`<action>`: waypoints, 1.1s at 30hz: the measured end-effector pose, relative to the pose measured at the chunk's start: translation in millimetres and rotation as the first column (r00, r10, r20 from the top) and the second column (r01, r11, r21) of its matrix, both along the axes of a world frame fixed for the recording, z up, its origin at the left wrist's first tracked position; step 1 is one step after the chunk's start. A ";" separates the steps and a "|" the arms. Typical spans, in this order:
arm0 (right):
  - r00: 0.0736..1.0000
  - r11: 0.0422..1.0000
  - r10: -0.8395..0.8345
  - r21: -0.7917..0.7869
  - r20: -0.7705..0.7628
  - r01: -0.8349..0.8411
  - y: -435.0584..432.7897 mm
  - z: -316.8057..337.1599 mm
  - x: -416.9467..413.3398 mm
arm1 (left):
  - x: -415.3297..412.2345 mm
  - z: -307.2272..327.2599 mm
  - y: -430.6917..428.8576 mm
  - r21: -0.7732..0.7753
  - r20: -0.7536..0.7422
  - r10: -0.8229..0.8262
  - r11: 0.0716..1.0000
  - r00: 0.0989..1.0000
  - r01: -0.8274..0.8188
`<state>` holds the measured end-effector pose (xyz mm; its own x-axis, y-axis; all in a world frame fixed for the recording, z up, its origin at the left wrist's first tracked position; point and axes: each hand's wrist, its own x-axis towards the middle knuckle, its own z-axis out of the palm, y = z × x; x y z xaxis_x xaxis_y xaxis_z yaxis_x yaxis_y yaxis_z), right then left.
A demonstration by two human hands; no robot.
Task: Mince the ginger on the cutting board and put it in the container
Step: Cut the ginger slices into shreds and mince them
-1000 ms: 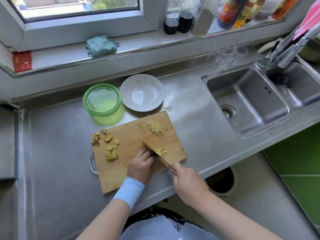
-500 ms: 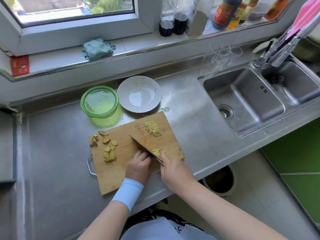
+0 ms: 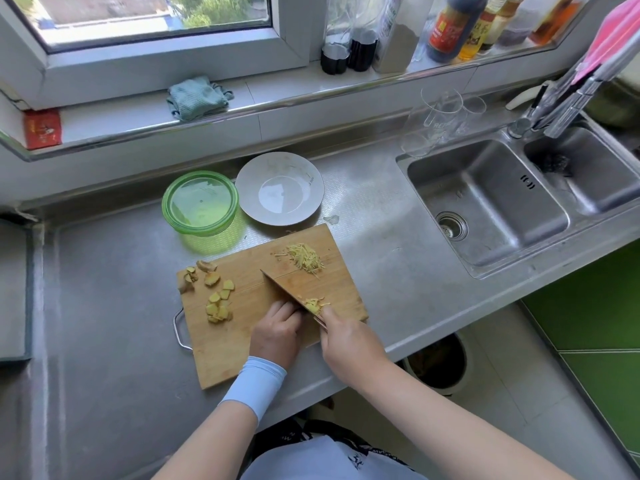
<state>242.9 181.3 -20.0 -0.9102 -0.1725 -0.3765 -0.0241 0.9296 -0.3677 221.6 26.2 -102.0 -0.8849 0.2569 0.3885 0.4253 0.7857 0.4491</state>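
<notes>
A wooden cutting board (image 3: 242,344) lies on the steel counter. Ginger slices (image 3: 219,299) sit at its left end, and a pile of ginger shreds (image 3: 306,257) lies at its far right corner. My right hand (image 3: 346,341) grips the handle of a knife (image 3: 282,289), whose blade stands edge-down on the board. A small heap of cut ginger (image 3: 314,304) lies against the blade's right side. My left hand (image 3: 278,329), fingers curled, rests on the board just left of the blade; what it holds down is hidden. A green container (image 3: 200,202) stands behind the board.
A grey plate (image 3: 280,188) sits beside the container. A double sink (image 3: 485,206) with a tap (image 3: 554,109) fills the right. Glasses (image 3: 440,116) stand behind the sink. Bottles (image 3: 450,26) and a cloth (image 3: 195,97) line the windowsill. A bin (image 3: 436,362) stands below the counter edge.
My right hand has slid forward along the board toward my left hand, carrying the knife further up the board. The small ginger heap now lies by the blade's heel.
</notes>
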 end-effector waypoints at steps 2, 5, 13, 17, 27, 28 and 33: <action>1.000 1.000 -0.003 -0.023 0.000 0.003 2.8 1.6 3.5 | -0.4 -0.4 -0.4 0.006 0.004 -0.003 1.000 1.000 0.003; 0.999 0.998 -0.018 -0.056 0.027 0.020 15.9 4.3 21.8 | -0.8 -1.7 -0.8 0.023 -0.011 -0.010 1.000 1.000 0.011; 0.999 0.999 -0.039 -0.025 0.030 0.040 2.4 0.6 5.8 | -0.7 -4.6 0.6 0.008 -0.024 0.014 1.000 1.000 -0.013; 1.000 0.999 -0.028 -0.038 0.011 0.028 -1.9 2.5 -0.7 | -2.1 -0.1 0.0 0.008 -0.036 0.005 1.000 0.999 -0.005; 0.998 0.998 -0.050 -0.040 0.024 0.051 7.4 0.0 15.9 | -0.3 -3.8 -1.3 0.020 0.039 0.007 1.000 0.999 -0.008; 0.999 0.998 -0.046 -0.033 0.012 0.046 2.2 -0.5 9.4 | -0.1 -2.1 -0.8 0.020 0.035 0.004 1.000 0.999 -0.005; 1.000 1.000 -0.022 -0.016 0.010 0.022 -5.8 1.2 -3.3 | -1.7 4.1 -5.6 0.017 0.031 -0.016 1.000 0.999 0.016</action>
<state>239.6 175.5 -18.8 -0.9102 -0.1585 -0.3826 -0.0001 0.9239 -0.3826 219.9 20.7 -97.9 -0.8924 0.2647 0.3654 0.4234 0.7712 0.4754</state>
